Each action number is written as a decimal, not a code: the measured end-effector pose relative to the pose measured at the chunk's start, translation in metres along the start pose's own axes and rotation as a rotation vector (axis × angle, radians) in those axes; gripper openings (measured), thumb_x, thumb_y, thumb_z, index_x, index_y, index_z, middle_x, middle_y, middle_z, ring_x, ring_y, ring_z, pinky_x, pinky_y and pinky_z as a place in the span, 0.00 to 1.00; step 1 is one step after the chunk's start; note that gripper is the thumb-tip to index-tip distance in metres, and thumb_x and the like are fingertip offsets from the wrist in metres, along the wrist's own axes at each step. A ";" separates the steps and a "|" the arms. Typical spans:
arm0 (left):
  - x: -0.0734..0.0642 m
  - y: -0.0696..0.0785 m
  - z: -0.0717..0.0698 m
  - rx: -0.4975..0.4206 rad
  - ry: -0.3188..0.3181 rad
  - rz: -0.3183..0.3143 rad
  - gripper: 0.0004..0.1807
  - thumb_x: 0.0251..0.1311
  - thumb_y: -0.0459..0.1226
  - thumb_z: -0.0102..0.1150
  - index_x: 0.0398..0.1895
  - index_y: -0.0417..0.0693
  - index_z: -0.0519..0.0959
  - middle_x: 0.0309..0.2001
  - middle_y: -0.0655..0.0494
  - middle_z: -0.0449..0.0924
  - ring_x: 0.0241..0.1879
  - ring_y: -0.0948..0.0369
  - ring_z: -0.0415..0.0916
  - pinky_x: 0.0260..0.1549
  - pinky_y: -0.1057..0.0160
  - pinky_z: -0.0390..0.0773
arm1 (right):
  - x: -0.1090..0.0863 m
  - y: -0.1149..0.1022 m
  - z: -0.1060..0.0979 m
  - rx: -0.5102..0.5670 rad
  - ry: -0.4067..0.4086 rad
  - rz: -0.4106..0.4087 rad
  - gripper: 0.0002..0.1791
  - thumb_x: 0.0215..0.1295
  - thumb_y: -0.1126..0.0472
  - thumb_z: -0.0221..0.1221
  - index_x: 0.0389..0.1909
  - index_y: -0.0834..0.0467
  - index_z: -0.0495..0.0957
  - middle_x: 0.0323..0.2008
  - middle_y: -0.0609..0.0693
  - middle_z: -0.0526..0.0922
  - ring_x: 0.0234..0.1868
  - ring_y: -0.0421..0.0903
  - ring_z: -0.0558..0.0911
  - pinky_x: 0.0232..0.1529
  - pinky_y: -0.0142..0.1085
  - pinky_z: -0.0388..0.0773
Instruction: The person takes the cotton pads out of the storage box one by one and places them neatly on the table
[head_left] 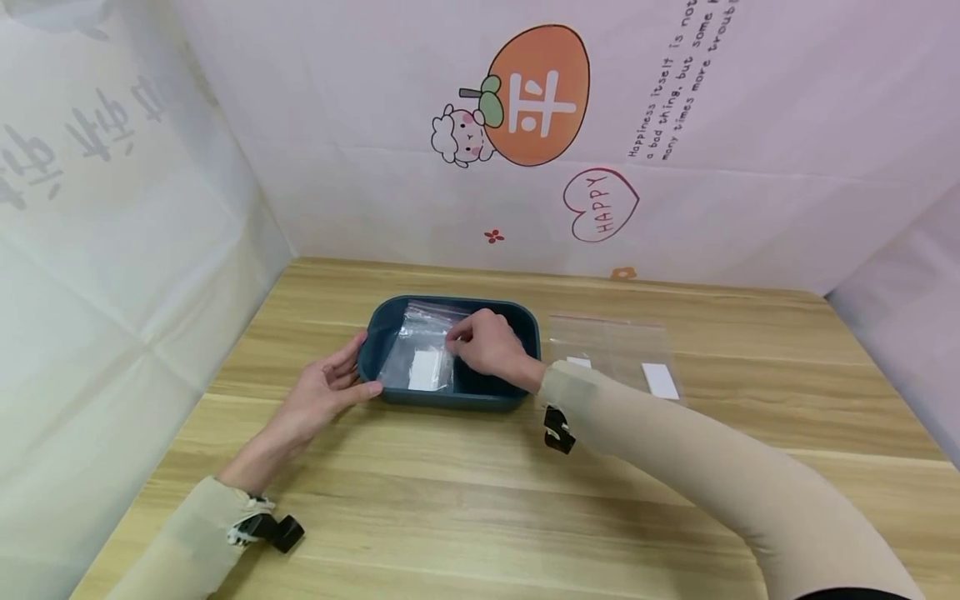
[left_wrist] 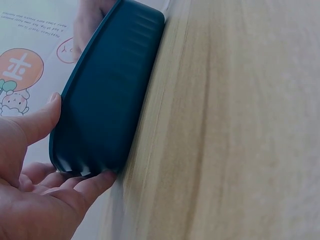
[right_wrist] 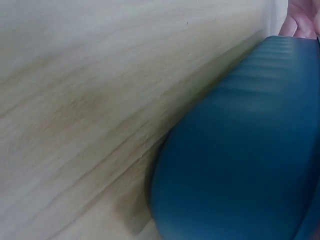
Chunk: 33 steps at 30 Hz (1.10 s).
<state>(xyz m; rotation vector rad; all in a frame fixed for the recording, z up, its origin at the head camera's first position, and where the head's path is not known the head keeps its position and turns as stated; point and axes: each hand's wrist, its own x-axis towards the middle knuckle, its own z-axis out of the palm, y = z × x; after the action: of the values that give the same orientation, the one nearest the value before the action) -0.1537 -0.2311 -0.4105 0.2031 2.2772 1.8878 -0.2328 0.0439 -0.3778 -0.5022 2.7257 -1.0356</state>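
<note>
A dark teal plastic box stands on the wooden table. My left hand holds its left end, thumb near the front corner and fingers against the end wall; the left wrist view shows the thumb at the rim. Inside the box lies a clear zip bag with a white rectangular piece showing in it. My right hand reaches in over the box and pinches the right edge of that bag between thumb and fingers. In the right wrist view the box wall hides this hand's fingers.
To the right of the box lie clear zip bags with white pieces, partly behind my right forearm. A printed white cloth hangs along the table's back edge, and another pale cloth hangs on the left.
</note>
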 end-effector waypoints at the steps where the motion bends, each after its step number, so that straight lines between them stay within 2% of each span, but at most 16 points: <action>1: 0.000 0.000 0.000 0.000 0.000 0.000 0.49 0.68 0.35 0.71 0.85 0.46 0.52 0.82 0.41 0.50 0.78 0.43 0.56 0.66 0.63 0.69 | 0.000 0.001 -0.001 0.006 0.008 0.002 0.09 0.75 0.59 0.66 0.48 0.55 0.92 0.38 0.48 0.88 0.29 0.44 0.82 0.31 0.36 0.82; 5: 0.002 -0.001 0.000 -0.008 -0.002 0.001 0.49 0.67 0.34 0.71 0.85 0.46 0.52 0.83 0.42 0.49 0.78 0.43 0.56 0.67 0.61 0.67 | -0.001 0.002 -0.004 0.053 0.006 0.014 0.10 0.76 0.58 0.65 0.51 0.55 0.91 0.37 0.49 0.89 0.22 0.46 0.82 0.22 0.37 0.81; 9: 0.002 0.000 0.000 -0.004 -0.003 -0.004 0.49 0.68 0.33 0.71 0.85 0.45 0.52 0.82 0.41 0.50 0.78 0.43 0.56 0.67 0.61 0.68 | -0.001 0.002 -0.002 0.148 -0.036 -0.021 0.14 0.76 0.58 0.65 0.57 0.58 0.88 0.41 0.52 0.90 0.29 0.47 0.87 0.22 0.38 0.83; 13: 0.002 0.001 0.000 -0.001 -0.003 -0.006 0.48 0.69 0.33 0.70 0.85 0.45 0.51 0.82 0.41 0.50 0.78 0.44 0.56 0.67 0.61 0.68 | 0.000 0.000 0.004 0.232 -0.104 -0.095 0.22 0.74 0.58 0.68 0.64 0.61 0.83 0.49 0.54 0.90 0.43 0.45 0.89 0.36 0.37 0.87; 16: 0.002 0.001 0.000 -0.006 -0.004 -0.007 0.48 0.69 0.33 0.70 0.85 0.45 0.51 0.83 0.42 0.49 0.78 0.44 0.56 0.66 0.63 0.69 | 0.002 -0.004 0.009 0.276 -0.149 -0.122 0.27 0.73 0.57 0.69 0.68 0.61 0.79 0.53 0.55 0.89 0.49 0.43 0.88 0.44 0.36 0.87; 18: 0.002 0.000 0.000 -0.009 -0.006 -0.006 0.48 0.69 0.33 0.70 0.85 0.45 0.51 0.83 0.42 0.49 0.78 0.44 0.56 0.66 0.64 0.69 | 0.002 -0.007 0.012 0.307 -0.174 -0.120 0.29 0.72 0.58 0.69 0.70 0.62 0.77 0.54 0.56 0.88 0.47 0.44 0.89 0.42 0.37 0.87; 20: 0.002 0.000 0.000 -0.010 -0.008 -0.004 0.49 0.69 0.33 0.70 0.85 0.45 0.51 0.83 0.42 0.49 0.78 0.45 0.56 0.65 0.65 0.70 | 0.003 -0.009 0.014 0.334 -0.192 -0.099 0.31 0.71 0.59 0.70 0.72 0.62 0.76 0.53 0.56 0.89 0.38 0.44 0.89 0.34 0.36 0.86; 23: 0.002 0.000 0.000 -0.015 -0.010 0.000 0.49 0.69 0.33 0.70 0.85 0.44 0.51 0.83 0.42 0.49 0.78 0.45 0.55 0.65 0.66 0.70 | 0.004 -0.013 0.015 0.370 -0.211 -0.064 0.31 0.70 0.61 0.71 0.72 0.63 0.76 0.46 0.54 0.91 0.28 0.45 0.86 0.27 0.34 0.83; 26: 0.001 -0.001 0.000 -0.019 -0.010 0.001 0.48 0.69 0.33 0.70 0.85 0.45 0.51 0.83 0.42 0.49 0.78 0.45 0.55 0.64 0.67 0.70 | 0.005 -0.014 0.013 0.382 -0.220 -0.041 0.32 0.69 0.62 0.71 0.71 0.63 0.76 0.42 0.54 0.91 0.25 0.45 0.85 0.26 0.32 0.82; 29: 0.002 -0.001 0.000 -0.017 -0.011 0.006 0.48 0.69 0.34 0.70 0.85 0.45 0.51 0.82 0.42 0.50 0.78 0.45 0.55 0.65 0.67 0.70 | 0.004 -0.015 0.009 0.380 -0.217 -0.039 0.33 0.69 0.64 0.71 0.73 0.62 0.75 0.52 0.55 0.89 0.26 0.46 0.86 0.28 0.34 0.84; 33: 0.001 -0.001 0.000 -0.005 -0.014 0.011 0.48 0.70 0.35 0.70 0.85 0.46 0.52 0.83 0.43 0.50 0.78 0.46 0.55 0.67 0.64 0.68 | 0.002 -0.014 -0.003 0.381 -0.212 -0.048 0.35 0.69 0.64 0.71 0.75 0.60 0.73 0.68 0.54 0.80 0.31 0.53 0.88 0.32 0.39 0.86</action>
<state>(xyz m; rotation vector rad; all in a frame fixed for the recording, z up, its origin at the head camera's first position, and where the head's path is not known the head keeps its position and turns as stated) -0.1548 -0.2311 -0.4116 0.2269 2.2667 1.8914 -0.2323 0.0347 -0.3665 -0.5732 2.2696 -1.3846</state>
